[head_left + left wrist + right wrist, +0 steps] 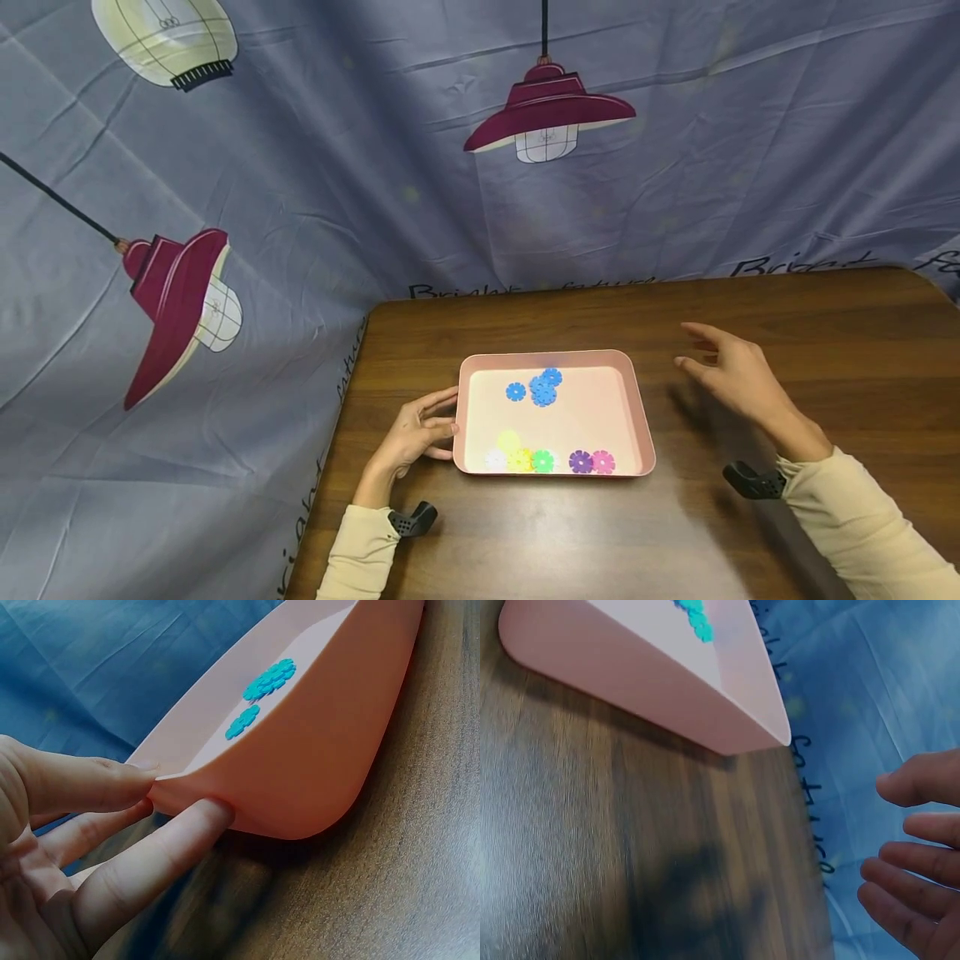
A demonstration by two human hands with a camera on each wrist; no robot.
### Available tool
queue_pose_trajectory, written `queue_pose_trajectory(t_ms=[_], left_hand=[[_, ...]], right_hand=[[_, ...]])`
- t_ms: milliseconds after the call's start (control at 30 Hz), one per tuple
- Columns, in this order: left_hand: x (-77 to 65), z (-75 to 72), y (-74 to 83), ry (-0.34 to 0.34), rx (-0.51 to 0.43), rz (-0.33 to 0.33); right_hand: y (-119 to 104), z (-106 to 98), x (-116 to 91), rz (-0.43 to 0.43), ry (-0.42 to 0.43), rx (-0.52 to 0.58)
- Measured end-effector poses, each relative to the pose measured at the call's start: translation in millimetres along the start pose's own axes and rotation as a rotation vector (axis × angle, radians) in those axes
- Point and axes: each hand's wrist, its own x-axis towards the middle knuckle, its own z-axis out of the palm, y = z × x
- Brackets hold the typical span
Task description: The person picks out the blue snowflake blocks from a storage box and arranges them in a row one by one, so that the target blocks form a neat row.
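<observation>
A shallow pink tray (555,360) lies on the wooden table. Several blue notched discs (543,390) sit toward its far side, most of them clustered and one apart. Along the near side lie white, yellow, green, purple (581,462) and pink (603,462) discs. My left hand (417,429) is at the tray's left side; in the left wrist view its thumb (97,784) and a finger (161,855) hold the rim and outer wall at a corner. To the right of the tray, my right hand (738,375) hovers above the table with fingers loosely bent, holding nothing.
The brown wooden table (840,350) extends to the right of the tray. Behind it and on the left hangs a blue-grey cloth (360,167) printed with lamps and lettering. A dark strap device (753,482) sits on each wrist.
</observation>
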Motion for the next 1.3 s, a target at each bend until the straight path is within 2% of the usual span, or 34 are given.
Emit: queue_pose_trajectory(t_ms=[367,1300], left_hand=[[-0.5,0.1,-0.3,0.005,0.014,-0.002],[-0.4,0.6,-1.3,0.015,0.018,-0.017]], right_hand=[[-13.1,12.1,6.9,-0.044,-0.022,0.043],[-45.9,61.4,20.4,-0.094,-0.112,0.123]])
